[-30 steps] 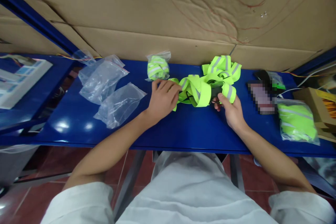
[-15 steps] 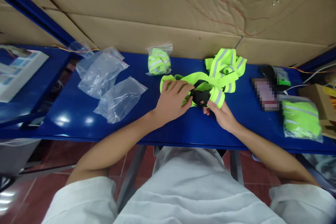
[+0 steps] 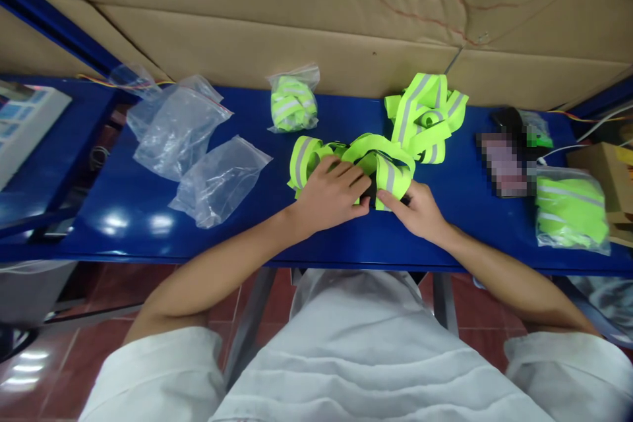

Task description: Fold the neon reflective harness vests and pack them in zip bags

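Note:
In front of me lies a bundle of neon yellow-green reflective strap (image 3: 390, 175) with grey stripes, looped over itself. My left hand (image 3: 333, 191) is curled over its near left part, fingers closed round the strap and a black piece that is mostly covered. My right hand (image 3: 418, 208) pinches the bundle's right end, thumb in front and the other fingers behind. Just beyond, a second loose heap of reflective strap (image 3: 430, 119) lies close against the bundle.
Clear plastic bags (image 3: 180, 128) lie to the left, one zip bag (image 3: 222, 181) nearer me. A bagged strap (image 3: 294, 103) stands at the back, another bagged strap (image 3: 571, 211) at the right. A blurred-out phone (image 3: 504, 165) and a cardboard box (image 3: 601, 171) are on the right. Cardboard lines the back.
My right hand has folded the strap's right end inward and over the black piece, which now shows less. My left hand stays curled over the bundle. The view has shifted slightly.

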`<action>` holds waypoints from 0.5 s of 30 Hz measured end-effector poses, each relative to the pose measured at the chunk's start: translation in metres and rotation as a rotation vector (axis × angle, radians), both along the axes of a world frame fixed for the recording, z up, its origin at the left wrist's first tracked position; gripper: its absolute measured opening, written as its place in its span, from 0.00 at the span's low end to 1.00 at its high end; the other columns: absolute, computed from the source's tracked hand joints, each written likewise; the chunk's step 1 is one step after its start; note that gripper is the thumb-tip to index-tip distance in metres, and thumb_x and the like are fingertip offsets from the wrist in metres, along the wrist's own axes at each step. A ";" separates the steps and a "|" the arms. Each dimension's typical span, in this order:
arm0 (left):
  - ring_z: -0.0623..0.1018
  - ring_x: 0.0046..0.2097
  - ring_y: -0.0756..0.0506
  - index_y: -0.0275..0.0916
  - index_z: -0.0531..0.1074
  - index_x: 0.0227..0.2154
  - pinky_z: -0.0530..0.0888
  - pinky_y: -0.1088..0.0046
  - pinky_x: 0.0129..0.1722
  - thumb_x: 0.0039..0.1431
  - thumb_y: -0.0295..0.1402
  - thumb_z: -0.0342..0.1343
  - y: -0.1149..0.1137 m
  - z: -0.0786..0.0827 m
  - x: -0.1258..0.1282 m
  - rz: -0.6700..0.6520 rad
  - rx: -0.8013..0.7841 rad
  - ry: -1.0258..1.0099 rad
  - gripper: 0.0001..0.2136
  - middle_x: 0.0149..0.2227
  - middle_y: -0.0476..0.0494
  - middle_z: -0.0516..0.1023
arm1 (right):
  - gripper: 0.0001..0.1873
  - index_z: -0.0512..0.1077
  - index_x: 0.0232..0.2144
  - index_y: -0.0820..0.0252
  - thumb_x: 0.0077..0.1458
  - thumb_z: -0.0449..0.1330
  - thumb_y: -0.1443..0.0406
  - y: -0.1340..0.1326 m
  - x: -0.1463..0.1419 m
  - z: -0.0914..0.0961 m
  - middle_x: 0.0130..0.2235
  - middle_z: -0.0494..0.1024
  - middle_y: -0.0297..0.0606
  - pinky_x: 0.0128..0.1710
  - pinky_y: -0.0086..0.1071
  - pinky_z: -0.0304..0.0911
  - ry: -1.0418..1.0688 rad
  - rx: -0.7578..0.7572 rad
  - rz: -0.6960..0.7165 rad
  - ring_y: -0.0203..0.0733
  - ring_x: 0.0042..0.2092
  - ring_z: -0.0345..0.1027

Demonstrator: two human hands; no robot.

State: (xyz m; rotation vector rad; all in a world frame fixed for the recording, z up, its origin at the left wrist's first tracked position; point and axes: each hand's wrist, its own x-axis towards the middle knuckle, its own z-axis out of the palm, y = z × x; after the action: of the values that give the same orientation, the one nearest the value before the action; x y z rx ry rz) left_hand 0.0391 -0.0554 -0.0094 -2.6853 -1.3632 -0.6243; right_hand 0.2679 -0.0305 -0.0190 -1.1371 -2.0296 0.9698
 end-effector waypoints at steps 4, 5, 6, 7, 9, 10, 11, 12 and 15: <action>0.79 0.44 0.34 0.38 0.80 0.41 0.67 0.52 0.49 0.67 0.38 0.53 0.004 -0.002 -0.001 0.022 0.013 0.007 0.12 0.39 0.35 0.81 | 0.28 0.71 0.28 0.58 0.60 0.64 0.40 0.003 -0.001 0.003 0.24 0.70 0.32 0.28 0.33 0.61 0.095 -0.040 -0.049 0.38 0.28 0.63; 0.79 0.45 0.33 0.39 0.80 0.45 0.67 0.52 0.50 0.69 0.42 0.53 0.006 -0.004 -0.003 0.017 0.014 0.010 0.15 0.40 0.35 0.82 | 0.28 0.72 0.29 0.58 0.59 0.65 0.40 0.004 -0.001 0.003 0.26 0.72 0.33 0.29 0.34 0.63 0.141 -0.059 -0.078 0.39 0.28 0.65; 0.79 0.46 0.33 0.40 0.79 0.50 0.66 0.52 0.52 0.70 0.46 0.53 0.008 -0.005 -0.005 0.008 0.008 0.010 0.18 0.42 0.35 0.82 | 0.28 0.73 0.30 0.58 0.58 0.66 0.40 0.007 0.000 0.003 0.26 0.73 0.33 0.29 0.34 0.64 0.189 -0.083 -0.110 0.39 0.29 0.66; 0.80 0.47 0.32 0.41 0.77 0.56 0.66 0.51 0.53 0.70 0.51 0.54 0.010 -0.007 -0.008 -0.002 -0.003 0.004 0.22 0.43 0.35 0.82 | 0.28 0.74 0.31 0.57 0.56 0.67 0.39 0.009 0.002 0.003 0.27 0.74 0.33 0.29 0.35 0.65 0.233 -0.111 -0.139 0.40 0.28 0.67; 0.80 0.50 0.31 0.40 0.73 0.62 0.66 0.51 0.54 0.67 0.57 0.56 0.013 -0.008 -0.013 -0.012 -0.030 -0.017 0.31 0.46 0.33 0.83 | 0.28 0.74 0.31 0.56 0.54 0.69 0.38 0.014 0.004 0.003 0.25 0.75 0.33 0.26 0.35 0.66 0.289 -0.166 -0.181 0.40 0.25 0.67; 0.80 0.51 0.30 0.38 0.73 0.63 0.66 0.51 0.55 0.67 0.57 0.56 0.013 -0.008 -0.016 -0.005 -0.043 -0.025 0.32 0.48 0.31 0.82 | 0.29 0.74 0.31 0.56 0.53 0.69 0.38 0.016 0.005 0.003 0.24 0.74 0.32 0.25 0.36 0.66 0.302 -0.183 -0.187 0.40 0.24 0.67; 0.80 0.52 0.30 0.36 0.73 0.62 0.66 0.51 0.55 0.67 0.57 0.57 0.013 -0.008 -0.017 0.010 -0.054 -0.031 0.32 0.50 0.30 0.82 | 0.29 0.74 0.31 0.56 0.53 0.69 0.38 0.018 0.006 0.003 0.24 0.74 0.32 0.25 0.36 0.66 0.306 -0.187 -0.187 0.40 0.24 0.68; 0.80 0.53 0.29 0.35 0.74 0.61 0.66 0.50 0.56 0.67 0.55 0.58 0.012 -0.006 -0.018 0.030 -0.064 -0.034 0.31 0.51 0.29 0.82 | 0.29 0.74 0.30 0.56 0.53 0.69 0.37 0.019 0.006 0.004 0.24 0.75 0.33 0.25 0.36 0.67 0.306 -0.181 -0.182 0.41 0.24 0.68; 0.79 0.55 0.28 0.36 0.74 0.60 0.66 0.50 0.59 0.66 0.51 0.61 0.009 0.001 -0.020 0.073 -0.101 -0.043 0.27 0.53 0.30 0.82 | 0.28 0.74 0.30 0.56 0.53 0.70 0.38 0.020 0.005 0.007 0.25 0.76 0.33 0.26 0.36 0.69 0.313 -0.146 -0.162 0.40 0.25 0.69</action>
State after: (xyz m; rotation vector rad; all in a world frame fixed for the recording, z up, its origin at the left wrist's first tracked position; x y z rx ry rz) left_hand 0.0194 -0.0464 -0.0083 -2.6986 -1.5361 -0.6265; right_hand 0.2731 -0.0109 -0.0123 -1.1258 -1.6159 1.1485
